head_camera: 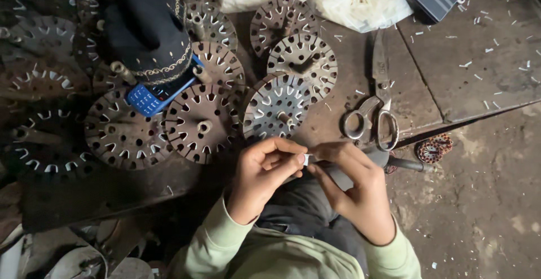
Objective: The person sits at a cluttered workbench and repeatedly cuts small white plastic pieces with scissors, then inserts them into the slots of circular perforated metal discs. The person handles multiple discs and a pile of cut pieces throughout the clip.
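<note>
I see my left hand point(264, 175) and right hand point(352, 186) both pinching a small white strip point(306, 159) between fingertips. Slotted discs point(276, 107) and scissors point(375, 110) lie just beyond.

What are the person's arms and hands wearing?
Both arms wear long, pale green sleeves of soft cloth, with ribbed cuffs snug at the wrists. The left hand and the right hand are bare: no gloves, rings, watch or bracelets show. The sleeves are plain, with no pattern or markings visible.

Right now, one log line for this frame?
left hand: pinching white strip | right hand: pinching same strip | nearby: scissors, slotted discs
</note>
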